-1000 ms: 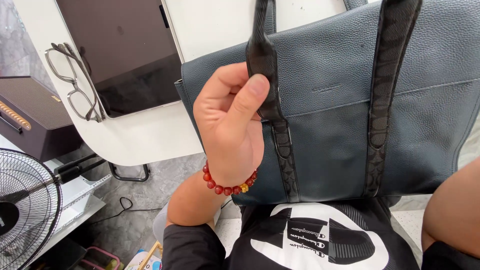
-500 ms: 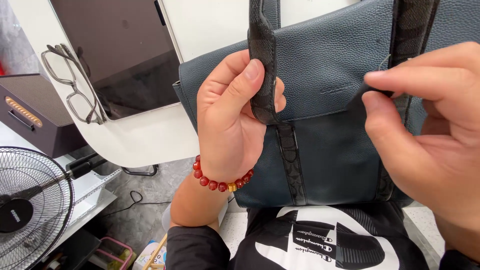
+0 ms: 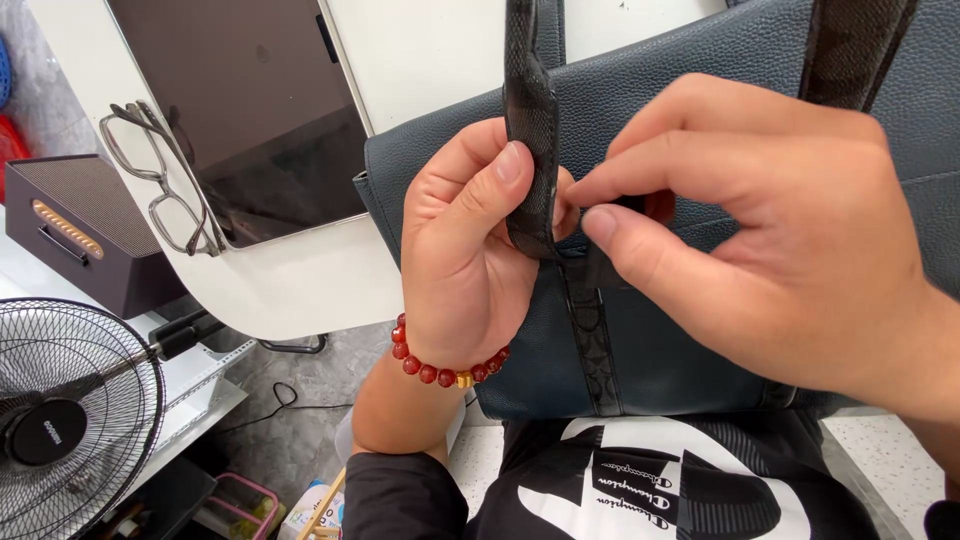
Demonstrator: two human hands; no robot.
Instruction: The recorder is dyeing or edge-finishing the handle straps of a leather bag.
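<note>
A dark blue leather tote bag lies across the white table's edge, over my lap. My left hand, with a red bead bracelet on the wrist, grips the bag's black patterned strap between thumb and fingers. My right hand reaches in from the right; its thumb and forefinger pinch at the strap's lower end, touching my left fingertips. A second dark strap runs up behind my right hand.
A dark tablet screen lies on the white table, with folded glasses beside it. A dark box speaker and a black mesh fan stand lower left. Cables cross the grey floor.
My right hand has come in from the right and moved left to pinch the strap beside my left fingers. My left hand has kept its hold on the strap.
</note>
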